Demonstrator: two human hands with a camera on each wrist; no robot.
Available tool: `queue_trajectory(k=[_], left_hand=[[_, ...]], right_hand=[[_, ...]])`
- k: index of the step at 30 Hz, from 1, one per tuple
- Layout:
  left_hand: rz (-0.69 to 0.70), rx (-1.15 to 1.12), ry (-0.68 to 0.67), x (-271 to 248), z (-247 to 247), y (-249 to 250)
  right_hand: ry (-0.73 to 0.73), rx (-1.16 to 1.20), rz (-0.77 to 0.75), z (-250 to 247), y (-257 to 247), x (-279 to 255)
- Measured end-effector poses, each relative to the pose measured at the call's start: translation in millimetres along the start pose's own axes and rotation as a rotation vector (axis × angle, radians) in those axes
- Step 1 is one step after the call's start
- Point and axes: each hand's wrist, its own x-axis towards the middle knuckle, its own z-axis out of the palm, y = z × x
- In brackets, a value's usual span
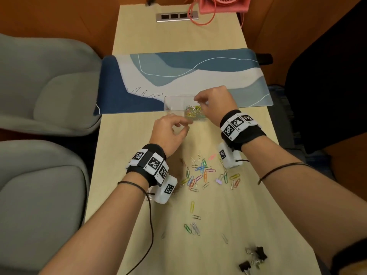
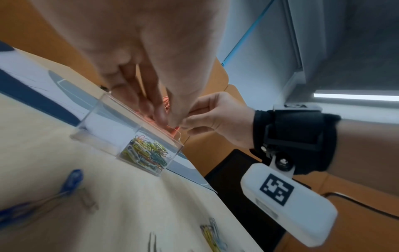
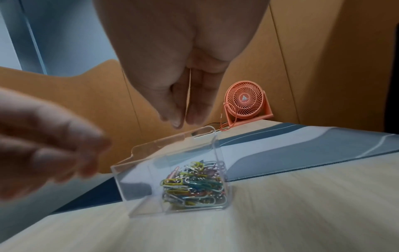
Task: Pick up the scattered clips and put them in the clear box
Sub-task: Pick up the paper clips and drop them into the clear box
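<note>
The clear box [image 1: 174,104] stands at the desk mat's front edge, with a heap of coloured paper clips [image 1: 193,113] in its right compartment. Many loose clips [image 1: 202,171] lie on the table between my wrists, and a smaller group [image 1: 192,227] lies nearer to me. My right hand [image 1: 198,101] hovers over the box [image 3: 146,170], its fingers [image 3: 194,117] straight, pointing down, with nothing seen between them. My left hand [image 1: 186,124] is at the box's front left, blurred. Its fingertips [image 2: 164,119] are bunched against the thumb above the rim, and whether they hold a clip is hidden.
A blue and white desk mat [image 1: 198,76] crosses the table behind the box. Black binder clips [image 1: 254,257] lie at the near right. A pink fan [image 1: 224,4] and a socket strip [image 1: 174,16] sit at the far end. Grey seats [image 1: 39,86] stand on the left.
</note>
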Motion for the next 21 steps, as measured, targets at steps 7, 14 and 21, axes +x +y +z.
queue_trajectory(k=[7,14,21], left_hand=[[-0.003,0.231,-0.270,-92.9,0.2,-12.5],[0.018,0.516,-0.448,-165.6,22.4,-5.2],[0.120,0.383,-0.437,-229.6,13.2,-7.5]], right_hand=[[-0.138,0.065,-0.003,20.5,-16.3,-111.4],[-0.394,-0.193,-0.092,68.2,-37.1,-210.5],[-0.419,-0.173,-0.141,67.1,-43.3,-276.6]])
